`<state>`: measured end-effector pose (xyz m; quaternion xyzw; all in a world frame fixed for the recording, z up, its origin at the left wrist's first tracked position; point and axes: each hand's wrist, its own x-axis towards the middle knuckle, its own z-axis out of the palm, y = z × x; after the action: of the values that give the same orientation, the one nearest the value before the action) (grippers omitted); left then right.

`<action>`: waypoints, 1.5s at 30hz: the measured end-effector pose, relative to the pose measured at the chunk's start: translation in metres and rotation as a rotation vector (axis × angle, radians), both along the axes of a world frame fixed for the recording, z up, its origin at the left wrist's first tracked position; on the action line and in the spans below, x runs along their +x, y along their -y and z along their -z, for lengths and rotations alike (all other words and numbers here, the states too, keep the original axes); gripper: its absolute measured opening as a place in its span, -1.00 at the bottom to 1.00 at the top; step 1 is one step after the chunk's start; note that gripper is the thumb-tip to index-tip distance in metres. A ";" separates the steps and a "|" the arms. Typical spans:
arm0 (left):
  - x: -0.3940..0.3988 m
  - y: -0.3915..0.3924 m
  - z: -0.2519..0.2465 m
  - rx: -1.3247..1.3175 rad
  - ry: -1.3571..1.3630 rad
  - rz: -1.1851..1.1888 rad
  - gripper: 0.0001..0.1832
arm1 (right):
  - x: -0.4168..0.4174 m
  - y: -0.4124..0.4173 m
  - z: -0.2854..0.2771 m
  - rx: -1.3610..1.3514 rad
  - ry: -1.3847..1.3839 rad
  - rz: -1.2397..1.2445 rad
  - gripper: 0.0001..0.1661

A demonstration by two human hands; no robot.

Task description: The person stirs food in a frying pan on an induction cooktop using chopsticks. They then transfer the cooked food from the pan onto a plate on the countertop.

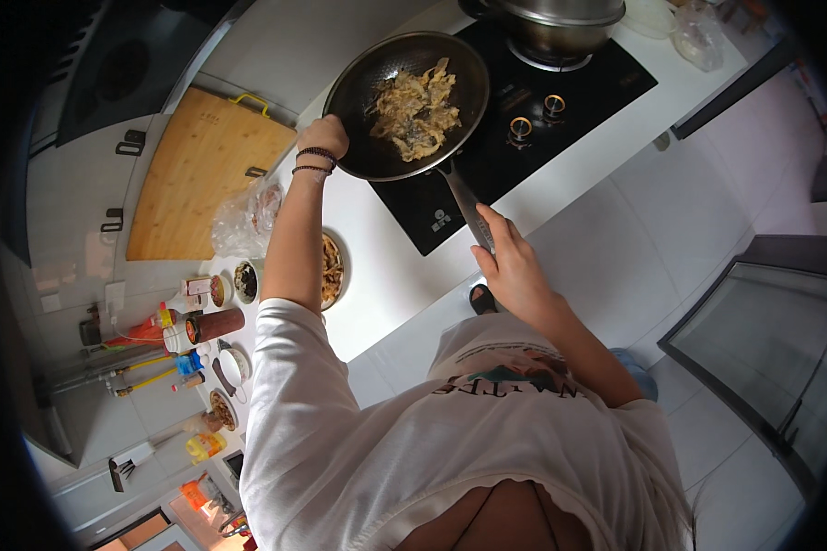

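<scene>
A dark wok (348,89) with a metal rim is tilted over the left side of the black gas cooktop (413,220). Browned, cooked pieces of food (417,113) are heaped in its bowl. My left hand (322,138), with dark bead bracelets on the wrist, is closed at the wok's left edge; its fingers hide what exactly it grips there. At the near side, my right hand (513,265) holds the end of the long metal handle (463,196) between fingers and thumb. Under my left forearm, a plate of brown food (332,270) is partly covered.
A steel pot (558,31) stands on the far burner, by two control knobs (520,129). A wooden cutting board (200,186) leans on the wall behind a clear plastic bag (244,217). Bowls, a dark-red jar (215,325) and bottles line the counter. An open glass-panelled door (758,344) is at right.
</scene>
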<state>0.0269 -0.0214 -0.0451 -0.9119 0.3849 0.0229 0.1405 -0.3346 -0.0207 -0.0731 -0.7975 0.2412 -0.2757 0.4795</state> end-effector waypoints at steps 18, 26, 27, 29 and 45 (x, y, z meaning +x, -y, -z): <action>-0.053 0.049 0.003 -0.058 0.042 0.261 -0.78 | -0.003 0.004 -0.006 0.058 -0.045 0.007 -0.31; -0.044 0.018 -0.022 0.010 0.045 0.291 -0.81 | -0.003 0.009 -0.004 0.053 -0.004 0.011 -0.30; -0.041 0.024 -0.020 -0.032 0.037 0.287 -0.81 | -0.002 0.009 -0.003 0.048 0.004 0.009 -0.31; -0.035 0.037 -0.015 -0.116 0.021 0.278 -0.80 | -0.002 0.008 -0.002 0.042 0.015 0.005 -0.31; -0.061 0.020 -0.019 -0.050 0.042 0.358 -0.80 | -0.001 0.009 0.004 0.041 0.031 0.012 -0.30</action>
<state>-0.0342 -0.0410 -0.0256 -0.8322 0.5387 -0.0310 0.1275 -0.3358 -0.0293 -0.0772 -0.7816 0.2442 -0.2857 0.4978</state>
